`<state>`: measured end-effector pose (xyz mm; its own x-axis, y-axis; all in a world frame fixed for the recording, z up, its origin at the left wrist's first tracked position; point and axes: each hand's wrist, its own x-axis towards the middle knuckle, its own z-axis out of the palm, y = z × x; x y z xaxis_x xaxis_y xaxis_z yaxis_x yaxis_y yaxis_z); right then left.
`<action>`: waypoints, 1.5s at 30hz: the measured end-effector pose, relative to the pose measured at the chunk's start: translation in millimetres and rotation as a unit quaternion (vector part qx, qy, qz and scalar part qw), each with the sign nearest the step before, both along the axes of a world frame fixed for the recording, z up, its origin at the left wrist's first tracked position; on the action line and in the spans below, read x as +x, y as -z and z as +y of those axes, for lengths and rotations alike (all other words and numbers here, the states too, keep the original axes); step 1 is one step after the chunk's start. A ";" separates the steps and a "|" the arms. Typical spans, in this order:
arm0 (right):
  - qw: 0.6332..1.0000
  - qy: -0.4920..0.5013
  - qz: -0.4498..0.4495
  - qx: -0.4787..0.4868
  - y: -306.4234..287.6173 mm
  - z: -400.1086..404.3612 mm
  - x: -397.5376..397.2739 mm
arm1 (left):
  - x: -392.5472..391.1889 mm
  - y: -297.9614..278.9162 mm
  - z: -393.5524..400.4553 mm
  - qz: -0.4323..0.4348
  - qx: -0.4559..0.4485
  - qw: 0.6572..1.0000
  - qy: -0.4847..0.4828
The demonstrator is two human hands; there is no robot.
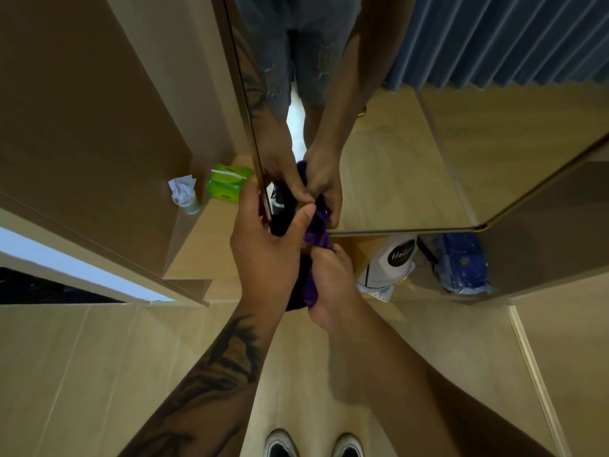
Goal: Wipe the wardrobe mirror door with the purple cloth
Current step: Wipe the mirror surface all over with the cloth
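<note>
A person stands before an open wardrobe mirror door (412,143), both hands bunched around the purple cloth (316,232) just at the door's lower left corner. The left hand (267,255), below a tattooed forearm, curls its fingers over the cloth's upper part with the thumb laid across it, close against the door's left edge; whether it also touches that edge cannot be told. The right hand (333,285) grips the lower folds from beneath, fingers closed tight on the fabric. The cloth is wadded between the two hands, not spread flat, and appears to meet the glass only at the bottom corner, if at all. The glass reflects the hands, the legs and a blue curtain; no wiped streak or damp patch can be made out, so it cannot be told how much has been cleaned. By the look of it, the cloth is being gathered or folded, with most of the pane left to wipe. Behind the door, on the wardrobe floor, sit a green wipes pack (227,183) and a white bag (389,262).
</note>
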<state>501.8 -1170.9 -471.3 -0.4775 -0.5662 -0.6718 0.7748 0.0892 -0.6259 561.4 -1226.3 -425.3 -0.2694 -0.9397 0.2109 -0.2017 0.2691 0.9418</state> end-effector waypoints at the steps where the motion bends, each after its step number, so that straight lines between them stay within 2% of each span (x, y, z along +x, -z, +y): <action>1: 1.000 0.008 0.003 0.007 -0.3 2.4 -2.4 | 0.0 -1.1 0.9 -0.001 0.004 1.000 -0.001; 6: 0.994 0.086 0.044 0.044 -10.9 32.0 -38.4 | 1.7 -9.1 6.9 -0.002 0.000 1.000 -0.014; 11: 0.989 0.137 0.054 0.023 -17.8 71.2 -81.9 | 1.4 -13.0 8.7 -0.020 0.004 1.000 -0.018; 15: 0.967 0.211 0.113 0.086 -31.9 105.0 -118.4 | 2.0 -15.0 5.6 -0.033 0.007 0.999 -0.011; 18: 0.956 0.232 0.157 0.081 -38.8 125.5 -136.1 | -0.3 -15.2 3.9 -0.047 0.008 0.999 -0.017; 20: 0.958 0.222 0.168 0.062 -52.8 132.1 -138.3 | -2.7 -17.9 4.3 -0.046 0.010 0.999 -0.021; 27: 0.931 0.167 0.305 0.108 -70.6 154.1 -168.5 | -6.2 -20.1 5.3 -0.077 0.009 0.996 -0.043; 35: 0.911 0.102 0.383 0.118 -74.6 176.8 -184.1 | -34.5 -29.4 69.3 -0.088 0.051 0.991 -0.090; 39: 0.907 0.054 0.404 0.105 -67.4 183.9 -201.5 | -71.7 -41.3 105.1 -0.136 -0.027 0.989 -0.053; 41: 0.909 0.035 0.402 0.109 -65.8 185.9 -205.7 | -88.4 -48.3 115.4 -0.160 -0.114 0.980 -0.042; 43: 0.911 0.013 0.397 0.111 -65.2 187.4 -207.3 | -104.5 -54.2 126.3 -0.214 -0.243 0.945 -0.037; 45: 0.906 -0.012 0.408 0.115 -64.9 187.1 -208.2 | -122.0 -62.0 135.3 -0.256 -0.304 0.917 -0.036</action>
